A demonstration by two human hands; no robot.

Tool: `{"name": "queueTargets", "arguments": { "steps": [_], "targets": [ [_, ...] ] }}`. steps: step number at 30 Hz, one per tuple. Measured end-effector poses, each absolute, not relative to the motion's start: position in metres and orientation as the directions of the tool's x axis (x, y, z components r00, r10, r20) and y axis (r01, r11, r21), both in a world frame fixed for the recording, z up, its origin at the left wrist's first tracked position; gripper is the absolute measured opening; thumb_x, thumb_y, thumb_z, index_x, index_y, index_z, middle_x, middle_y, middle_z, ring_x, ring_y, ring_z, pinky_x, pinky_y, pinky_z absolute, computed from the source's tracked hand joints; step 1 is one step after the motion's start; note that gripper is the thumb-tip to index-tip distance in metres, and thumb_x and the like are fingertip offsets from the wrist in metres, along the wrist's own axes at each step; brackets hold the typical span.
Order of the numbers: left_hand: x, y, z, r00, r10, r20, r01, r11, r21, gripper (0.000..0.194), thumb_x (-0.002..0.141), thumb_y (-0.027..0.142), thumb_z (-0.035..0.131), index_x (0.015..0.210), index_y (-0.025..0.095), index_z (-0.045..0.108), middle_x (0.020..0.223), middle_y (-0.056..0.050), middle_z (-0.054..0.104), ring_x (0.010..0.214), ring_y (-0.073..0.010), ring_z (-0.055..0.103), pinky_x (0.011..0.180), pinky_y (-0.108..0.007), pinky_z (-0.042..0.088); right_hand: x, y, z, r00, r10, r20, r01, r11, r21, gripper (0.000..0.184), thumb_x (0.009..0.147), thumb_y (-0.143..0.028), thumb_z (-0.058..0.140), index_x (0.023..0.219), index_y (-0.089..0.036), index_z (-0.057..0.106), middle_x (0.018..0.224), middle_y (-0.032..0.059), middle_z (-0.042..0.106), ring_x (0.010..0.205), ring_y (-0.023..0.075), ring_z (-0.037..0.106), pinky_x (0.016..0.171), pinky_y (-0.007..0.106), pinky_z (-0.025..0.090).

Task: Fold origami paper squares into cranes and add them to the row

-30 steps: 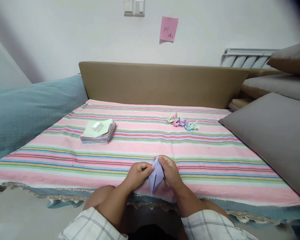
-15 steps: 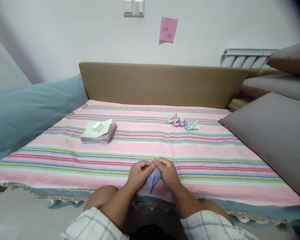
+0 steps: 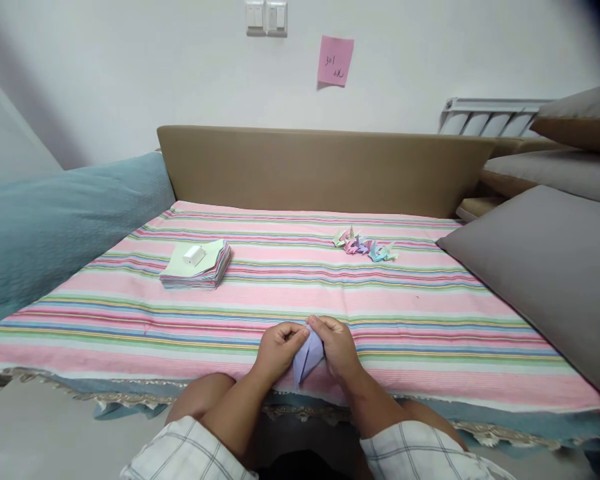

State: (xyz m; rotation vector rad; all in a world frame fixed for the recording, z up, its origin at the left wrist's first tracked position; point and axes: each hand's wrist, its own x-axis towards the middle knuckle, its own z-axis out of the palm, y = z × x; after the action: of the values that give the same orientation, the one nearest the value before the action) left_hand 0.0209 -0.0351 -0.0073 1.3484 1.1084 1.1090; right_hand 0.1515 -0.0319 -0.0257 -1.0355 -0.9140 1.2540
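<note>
Between my hands is a folded sheet of purple origami paper, with a long point hanging toward me and a dark crease down its middle. My left hand pinches its upper left edge between thumb and finger. On the other side, my right hand grips the top of the paper, thumb uppermost. The two thumbs are close together, and the fingertips hide the paper's upper end. Farther back and to the right lies a row of several folded paper cranes in green, pink, purple and blue.
A stack of coloured paper sits at the left, a small white block on top. Under everything is a striped cloth. Grey cushions line the right side, a blue-covered armrest the left, and a brown backrest the rear.
The purple paper has tilted slightly, so that more of its right face shows. Both hands keep their pinch in nearly the same place.
</note>
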Motion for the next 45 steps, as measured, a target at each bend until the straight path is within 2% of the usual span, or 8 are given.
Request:
{"name": "queueTargets", "arguments": {
  "steps": [3,8,13,18,31,37,45],
  "targets": [
    [0.021,-0.036,-0.006,0.16,0.987,0.008,0.041,-0.015,0.999,0.025,0.063,0.039,0.068,0.066,0.014,0.066,0.058,0.001,0.061,0.055,-0.0111,0.051,0.054,-0.023,0.039,0.152,-0.03,-0.025,0.142,0.987,-0.075,-0.399,-0.012,-0.917,0.03,0.063,-0.045,0.073,0.063,-0.015,0.067,0.05,-0.0043,0.049,0.049,0.0087,0.037,0.049,0.023,0.029],
    [0.02,-0.035,-0.005,0.168,0.986,0.012,0.045,-0.02,0.999,0.026,0.064,0.04,0.069,0.064,0.014,0.066,0.055,0.001,0.06,0.053,-0.0108,0.051,0.053,-0.022,0.038,0.152,-0.031,-0.021,0.154,0.983,-0.101,-0.437,-0.024,-0.899,0.032,0.06,-0.045,0.075,0.065,-0.014,0.068,0.049,-0.0043,0.05,0.047,0.0082,0.038,0.048,0.023,0.028],
    [0.018,-0.033,-0.008,0.249,0.968,-0.014,-0.054,0.029,0.998,0.029,0.062,0.039,0.073,0.078,0.015,0.071,0.071,-0.003,0.07,0.066,-0.0158,0.06,0.064,-0.026,0.045,0.152,-0.029,-0.016,0.206,0.967,-0.149,-0.52,-0.021,-0.854,0.032,0.057,-0.044,0.077,0.064,-0.015,0.068,0.052,-0.0028,0.053,0.049,0.009,0.041,0.049,0.023,0.031],
    [0.017,-0.033,-0.007,0.259,0.964,-0.068,-0.076,0.091,0.993,0.035,0.057,0.038,0.077,0.081,0.014,0.072,0.072,-0.005,0.072,0.063,-0.0163,0.062,0.062,-0.026,0.046,0.152,-0.027,-0.015,0.219,0.962,-0.163,-0.574,-0.008,-0.818,0.032,0.055,-0.043,0.079,0.065,-0.014,0.068,0.052,-0.0029,0.052,0.049,0.0085,0.041,0.048,0.022,0.031],
    [0.016,-0.031,-0.007,0.227,0.972,-0.067,-0.033,0.076,0.997,0.031,0.057,0.041,0.076,0.072,0.014,0.072,0.07,-0.004,0.071,0.063,-0.0162,0.062,0.062,-0.026,0.046,0.153,-0.028,-0.017,0.238,0.964,-0.122,-0.523,0.021,-0.852,0.032,0.057,-0.045,0.077,0.065,-0.015,0.068,0.051,-0.0034,0.051,0.048,0.0089,0.04,0.049,0.024,0.03],
    [0.016,-0.031,-0.009,0.275,0.959,-0.075,-0.084,0.102,0.991,0.033,0.057,0.041,0.077,0.074,0.014,0.07,0.069,-0.003,0.07,0.061,-0.0144,0.059,0.062,-0.026,0.045,0.154,-0.027,-0.017,0.253,0.959,-0.13,-0.539,0.028,-0.842,0.033,0.057,-0.046,0.076,0.066,-0.015,0.067,0.052,-0.0031,0.051,0.049,0.009,0.04,0.048,0.023,0.031],
    [0.014,-0.03,-0.009,0.266,0.963,-0.048,-0.06,0.066,0.996,0.031,0.061,0.043,0.074,0.064,0.013,0.064,0.056,0.001,0.06,0.052,-0.0094,0.049,0.054,-0.022,0.037,0.154,-0.027,-0.018,0.252,0.961,-0.117,-0.533,0.038,-0.845,0.034,0.058,-0.047,0.075,0.067,-0.015,0.067,0.052,-0.0034,0.05,0.049,0.0087,0.04,0.048,0.023,0.031]
  ]
}}
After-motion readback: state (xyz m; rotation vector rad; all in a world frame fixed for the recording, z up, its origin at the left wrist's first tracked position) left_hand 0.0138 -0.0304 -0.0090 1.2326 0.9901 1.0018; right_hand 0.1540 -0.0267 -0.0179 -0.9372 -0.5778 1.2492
